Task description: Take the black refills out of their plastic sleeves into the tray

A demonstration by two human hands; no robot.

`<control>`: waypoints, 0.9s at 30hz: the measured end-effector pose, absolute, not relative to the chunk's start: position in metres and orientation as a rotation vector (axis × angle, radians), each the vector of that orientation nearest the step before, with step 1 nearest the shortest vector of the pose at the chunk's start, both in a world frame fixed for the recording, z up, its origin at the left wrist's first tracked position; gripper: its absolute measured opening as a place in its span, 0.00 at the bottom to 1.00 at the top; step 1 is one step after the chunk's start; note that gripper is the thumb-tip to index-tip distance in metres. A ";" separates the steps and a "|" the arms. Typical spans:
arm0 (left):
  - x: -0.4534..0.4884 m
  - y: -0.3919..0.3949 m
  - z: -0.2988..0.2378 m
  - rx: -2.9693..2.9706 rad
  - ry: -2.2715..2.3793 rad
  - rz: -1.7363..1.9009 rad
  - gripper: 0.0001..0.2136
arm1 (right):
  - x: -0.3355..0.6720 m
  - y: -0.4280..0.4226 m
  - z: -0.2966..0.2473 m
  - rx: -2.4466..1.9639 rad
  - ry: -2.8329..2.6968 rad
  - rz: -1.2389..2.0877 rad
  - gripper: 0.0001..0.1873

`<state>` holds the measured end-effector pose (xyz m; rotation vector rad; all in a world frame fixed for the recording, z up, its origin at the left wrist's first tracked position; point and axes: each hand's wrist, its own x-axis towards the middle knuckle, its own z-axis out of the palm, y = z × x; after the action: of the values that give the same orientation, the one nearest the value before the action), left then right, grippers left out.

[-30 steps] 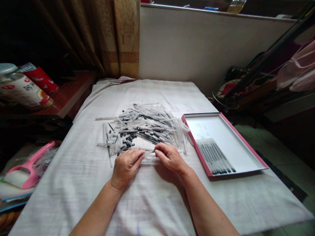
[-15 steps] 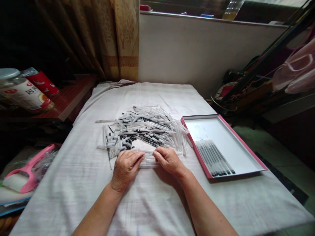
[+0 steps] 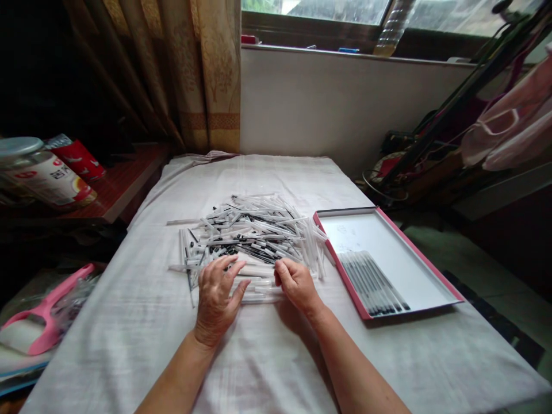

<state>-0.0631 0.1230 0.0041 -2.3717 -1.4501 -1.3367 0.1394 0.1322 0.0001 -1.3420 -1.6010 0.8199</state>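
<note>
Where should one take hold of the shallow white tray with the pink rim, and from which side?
Probably by the near short edge of the shallow white tray, coming from the person's side. It lies flat on the white cloth, its raised pink rim gives a hold, and the black pens weigh that end.

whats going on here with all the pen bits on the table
A person works at a cloth-covered table. Both hands are at the near edge of a heap of clear tubes and black refills. The left hand lies flat, fingers spread, on a small row of clear tubes; the right hand is curled at the row's other end. To the right, a pink-rimmed tray holds a neat row of pens.
</note>
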 end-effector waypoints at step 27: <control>-0.061 0.128 0.007 -1.984 -2.482 -2.859 0.22 | 0.138 0.158 0.013 -1.599 -2.035 0.371 0.06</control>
<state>-0.0613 0.1284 0.0075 -1.9842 -2.4822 -2.8590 0.1376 0.1579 0.0135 -1.5993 -2.0347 0.3713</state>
